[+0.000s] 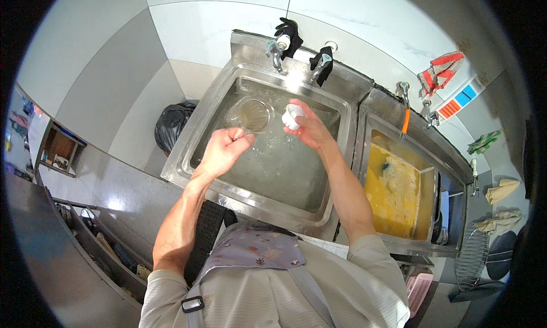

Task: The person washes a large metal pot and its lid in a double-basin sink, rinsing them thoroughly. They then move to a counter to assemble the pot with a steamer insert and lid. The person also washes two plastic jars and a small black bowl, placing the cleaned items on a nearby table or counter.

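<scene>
My left hand (pixel 226 150) is closed at the near side of a clear, ribbed vessel (pixel 252 115), which looks like a plastic jug. The fingers hide its handle or edge. The vessel is tilted over the left part of a steel sink basin (pixel 252 195) full of cloudy water (pixel 277 174). A small white cup-shaped piece, perhaps a lid (pixel 292 116), is pinched between the thumb and fingers of my right hand (pixel 314 127). That hand is above the water, to the right of the vessel, and the two things are apart.
Two taps (pixel 277 56) (pixel 321 67) with black gloves (pixel 292 37) on them stand behind the basin. To the right, a second basin (pixel 363 157) holds yellow, foamy liquid (pixel 384 199) under an orange-tipped tap (pixel 405 118). A black bag (pixel 173 127) stands left; cloths (pixel 442 71) hang on the wall.
</scene>
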Tool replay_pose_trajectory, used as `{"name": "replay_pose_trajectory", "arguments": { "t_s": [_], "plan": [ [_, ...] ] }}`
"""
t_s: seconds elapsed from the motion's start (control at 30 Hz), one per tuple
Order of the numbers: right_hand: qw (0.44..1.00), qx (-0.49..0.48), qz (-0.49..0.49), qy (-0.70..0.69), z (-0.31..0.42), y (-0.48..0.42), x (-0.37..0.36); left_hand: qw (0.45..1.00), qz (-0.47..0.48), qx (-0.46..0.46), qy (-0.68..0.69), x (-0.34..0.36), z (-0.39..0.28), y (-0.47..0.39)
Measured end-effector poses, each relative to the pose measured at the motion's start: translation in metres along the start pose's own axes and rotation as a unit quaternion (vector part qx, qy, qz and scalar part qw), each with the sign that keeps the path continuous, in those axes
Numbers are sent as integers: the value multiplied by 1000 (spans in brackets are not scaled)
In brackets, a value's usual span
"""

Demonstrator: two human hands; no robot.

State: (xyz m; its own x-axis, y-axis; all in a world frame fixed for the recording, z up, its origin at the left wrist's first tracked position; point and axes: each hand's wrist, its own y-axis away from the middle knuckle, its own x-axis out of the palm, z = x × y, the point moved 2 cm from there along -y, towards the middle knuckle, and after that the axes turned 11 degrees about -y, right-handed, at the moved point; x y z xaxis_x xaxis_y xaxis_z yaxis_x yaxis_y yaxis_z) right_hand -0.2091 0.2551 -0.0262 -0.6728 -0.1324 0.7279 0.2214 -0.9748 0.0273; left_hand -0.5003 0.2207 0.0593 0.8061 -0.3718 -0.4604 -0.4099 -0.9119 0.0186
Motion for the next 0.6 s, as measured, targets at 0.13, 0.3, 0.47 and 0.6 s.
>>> {"name": "replay_pose_trajectory", "arguments": {
  "t_s": [0.13, 0.3, 0.47, 0.6],
  "plan": [
    [999, -10, 1, 41, 8, 18, 16, 985, -6, 72, -157, 5, -19, 7],
    [999, 34, -14, -4, 7, 22, -4, 962, -23, 132, -240, 11, -26, 13],
    [996, 40, -37, -69, 3, 24, -8, 923, -46, 222, -311, 18, -19, 16],
    [996, 73, -12, -41, -3, 17, -31, 856, -74, 278, -430, 26, -12, 19]
  ]
}}
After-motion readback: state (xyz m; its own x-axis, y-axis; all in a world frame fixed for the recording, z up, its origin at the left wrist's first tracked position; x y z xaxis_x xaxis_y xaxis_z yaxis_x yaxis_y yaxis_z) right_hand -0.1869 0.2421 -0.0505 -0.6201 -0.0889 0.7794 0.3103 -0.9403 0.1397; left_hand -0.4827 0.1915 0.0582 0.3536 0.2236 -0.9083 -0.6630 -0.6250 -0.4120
